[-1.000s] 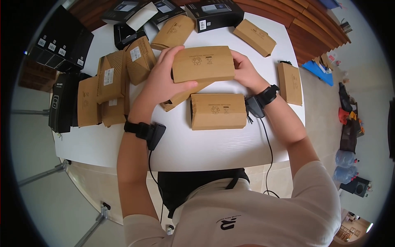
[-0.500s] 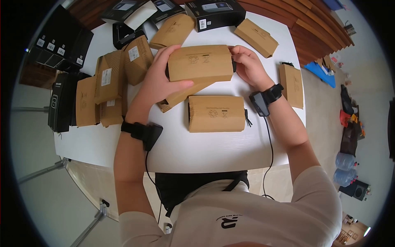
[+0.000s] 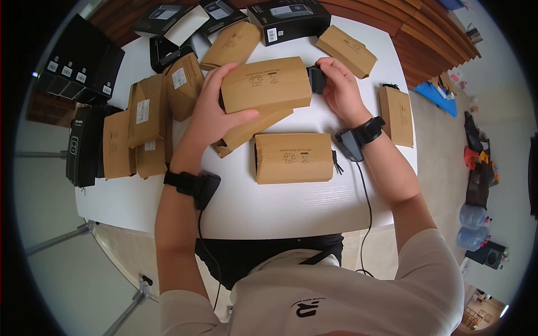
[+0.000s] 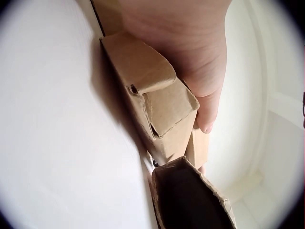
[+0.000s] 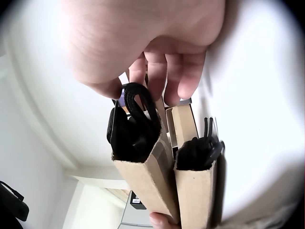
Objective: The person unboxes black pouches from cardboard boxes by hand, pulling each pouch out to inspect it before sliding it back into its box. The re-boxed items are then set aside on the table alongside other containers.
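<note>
My left hand [image 3: 216,106] grips a brown cardboard box [image 3: 266,84] by its left end, thumb across the near face, fingers along the far side. A black strap [image 3: 316,80] sticks out of the box's right end, and my right hand [image 3: 341,92] pinches it. In the right wrist view, the strap's loop [image 5: 138,100] lies between thumb and fingers, with more black material inside the open end. Nearer me lies a second cardboard box [image 3: 294,158], black cords [image 3: 337,162] poking from its right end. Another box [image 3: 252,131] lies partly hidden under the held one.
Several cardboard boxes [image 3: 148,109] are stacked at the left beside black boxes [image 3: 84,143]. More black boxes [image 3: 288,21] stand along the back of the white table [image 3: 280,213]. Two cardboard boxes [image 3: 395,115] lie toward the right. Cables [image 3: 367,213] hang from both wrist cameras.
My right hand has moved from the box's right end and now pinches the black strap, which shows further out. The held box has shifted slightly left and tilted.
</note>
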Demonstrator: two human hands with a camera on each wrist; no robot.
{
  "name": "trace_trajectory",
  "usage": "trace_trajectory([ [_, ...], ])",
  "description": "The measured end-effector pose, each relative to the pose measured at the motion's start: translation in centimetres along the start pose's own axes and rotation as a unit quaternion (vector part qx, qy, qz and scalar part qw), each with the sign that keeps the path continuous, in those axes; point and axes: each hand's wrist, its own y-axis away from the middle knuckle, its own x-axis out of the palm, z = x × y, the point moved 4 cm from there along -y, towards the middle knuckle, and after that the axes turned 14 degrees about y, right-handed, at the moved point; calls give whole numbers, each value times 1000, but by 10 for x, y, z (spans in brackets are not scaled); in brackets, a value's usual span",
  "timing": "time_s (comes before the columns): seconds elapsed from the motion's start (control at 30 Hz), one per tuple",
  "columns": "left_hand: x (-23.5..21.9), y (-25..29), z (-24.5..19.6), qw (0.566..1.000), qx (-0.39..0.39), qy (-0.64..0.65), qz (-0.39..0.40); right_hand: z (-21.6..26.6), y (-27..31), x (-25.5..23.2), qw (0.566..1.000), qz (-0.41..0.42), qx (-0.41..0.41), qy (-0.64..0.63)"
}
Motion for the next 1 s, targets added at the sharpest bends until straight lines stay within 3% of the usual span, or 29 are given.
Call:
trace_trajectory([
  [0.17,0,1,4,1000,0,19,-6,13,11,15,999,40,2,-13],
  [0.27,-2,2,4,1000,7,4,-16,15,11,20,992,66,-39,97],
  [0.37,-2,2,2,1000,6,9,-16,6,2,8,997,17,-11,71],
  [0.43,-3,2,6,1000,0,13,-18,5,-2,-4,991,-90,15,-101],
  [0.53,-4,1,9,999,-3,42,-21,7,-7,-13,974,-136,33,-178],
  [0.67,-4,1,10,997,-14,74,-27,-5,-11,-28,957,-95,51,-270],
  [1.0,-4,1,14,995,-16,94,-29,6,-5,-12,970,-167,33,-175],
])
